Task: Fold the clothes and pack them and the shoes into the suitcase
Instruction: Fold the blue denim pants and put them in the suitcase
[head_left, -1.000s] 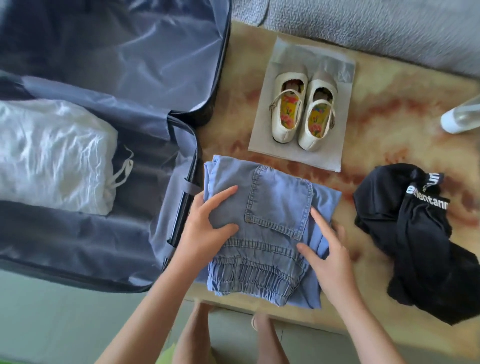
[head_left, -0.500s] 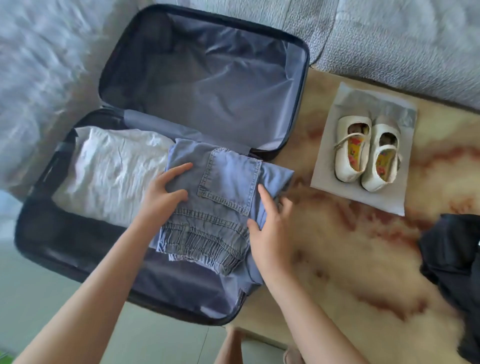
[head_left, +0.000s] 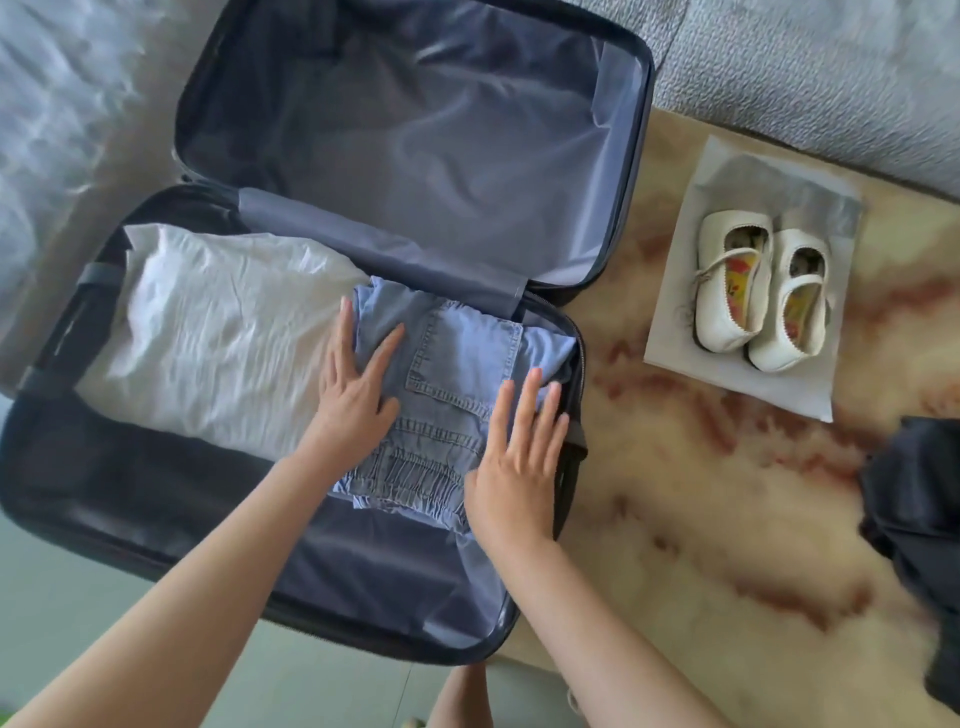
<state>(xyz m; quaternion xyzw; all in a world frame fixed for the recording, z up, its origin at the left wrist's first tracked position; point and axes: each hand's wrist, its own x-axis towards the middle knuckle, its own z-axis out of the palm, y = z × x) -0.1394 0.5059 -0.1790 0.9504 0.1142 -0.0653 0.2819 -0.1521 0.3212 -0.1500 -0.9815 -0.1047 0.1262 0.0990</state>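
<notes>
The dark suitcase (head_left: 156, 519) lies open, its lid half at the top. In the near half lie a folded white garment (head_left: 218, 338) on the left and the folded blue denim garment (head_left: 457, 364) on the right. My left hand (head_left: 358, 384) presses flat on the denim's left side. My right hand (head_left: 519, 457) lies with straight fingers on its right edge, by the suitcase rim. A pair of white shoes (head_left: 753, 301) stands on a grey bag (head_left: 675, 364) on the table to the right. A crumpled black garment (head_left: 919, 519) lies at the right edge.
The marbled tabletop (head_left: 701, 545) carries the suitcase's right part, the shoes and the black garment. A grey textured sofa (head_left: 805, 78) runs along the back. Pale floor (head_left: 311, 686) shows below the suitcase, with my legs at the bottom.
The denim garment has gone from the table into the suitcase's near half, beside the white garment. Both hands have let go their hold and now lie flat on it.
</notes>
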